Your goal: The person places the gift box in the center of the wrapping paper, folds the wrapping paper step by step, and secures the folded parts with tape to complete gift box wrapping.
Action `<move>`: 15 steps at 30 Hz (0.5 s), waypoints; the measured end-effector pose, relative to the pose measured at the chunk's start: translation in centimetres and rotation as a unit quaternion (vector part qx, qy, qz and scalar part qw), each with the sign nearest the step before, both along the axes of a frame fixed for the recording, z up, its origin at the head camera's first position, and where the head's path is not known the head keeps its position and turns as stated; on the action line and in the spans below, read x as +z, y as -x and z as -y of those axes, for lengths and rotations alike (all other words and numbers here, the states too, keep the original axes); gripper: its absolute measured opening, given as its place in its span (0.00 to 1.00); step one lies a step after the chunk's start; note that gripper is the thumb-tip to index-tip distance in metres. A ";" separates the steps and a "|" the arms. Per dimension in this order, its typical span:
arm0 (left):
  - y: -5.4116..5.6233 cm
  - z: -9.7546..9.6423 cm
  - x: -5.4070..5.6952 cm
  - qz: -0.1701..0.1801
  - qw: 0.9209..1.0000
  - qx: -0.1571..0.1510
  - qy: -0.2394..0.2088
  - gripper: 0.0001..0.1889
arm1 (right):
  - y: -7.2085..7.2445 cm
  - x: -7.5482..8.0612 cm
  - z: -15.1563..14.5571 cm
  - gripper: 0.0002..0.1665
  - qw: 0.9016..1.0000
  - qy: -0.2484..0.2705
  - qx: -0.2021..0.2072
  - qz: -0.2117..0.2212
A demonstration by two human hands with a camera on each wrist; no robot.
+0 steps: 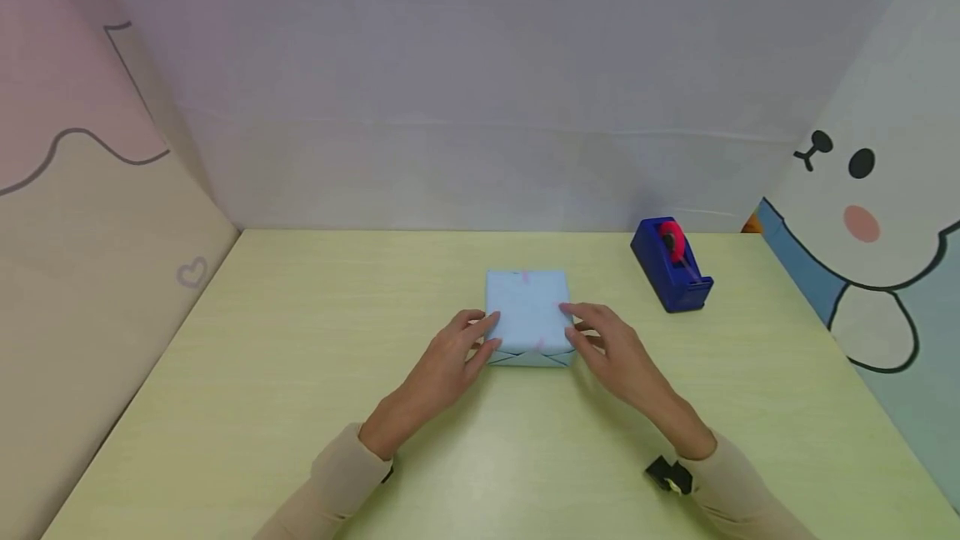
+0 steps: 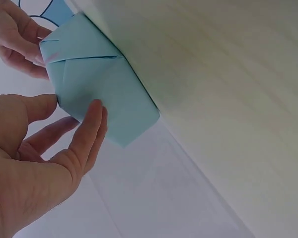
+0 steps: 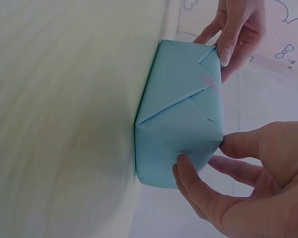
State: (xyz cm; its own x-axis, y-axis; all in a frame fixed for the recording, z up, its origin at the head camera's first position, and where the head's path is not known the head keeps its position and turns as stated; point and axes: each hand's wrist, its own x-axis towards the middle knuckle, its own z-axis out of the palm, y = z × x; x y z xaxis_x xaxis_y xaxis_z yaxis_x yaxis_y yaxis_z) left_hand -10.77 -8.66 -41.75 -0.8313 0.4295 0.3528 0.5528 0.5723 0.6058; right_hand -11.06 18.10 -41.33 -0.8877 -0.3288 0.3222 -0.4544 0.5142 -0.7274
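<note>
A box wrapped in light blue paper (image 1: 528,311) sits on the table, its folded end facing the near side. Bits of pink tape show on its top and over the folds. My left hand (image 1: 453,357) holds its left side, the thumb at the near top edge and other fingers against the side face (image 2: 104,106). On the opposite side my right hand (image 1: 611,352) grips it the same way, thumb at the top edge and fingertips (image 3: 183,158) on the side face. The box's underside is hidden.
A blue tape dispenser (image 1: 671,265) with a pink-red roll stands at the back right of the pale wooden table (image 1: 337,298). A white sheet (image 1: 450,90) hangs behind the table, and printed cartoon panels flank it left and right.
</note>
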 end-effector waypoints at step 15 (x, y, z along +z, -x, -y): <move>0.1 -0.2 -0.4 -0.148 0.986 0.018 0.078 0.18 | -0.1 0.6 -0.4 0.20 0.995 -0.067 0.017 -0.067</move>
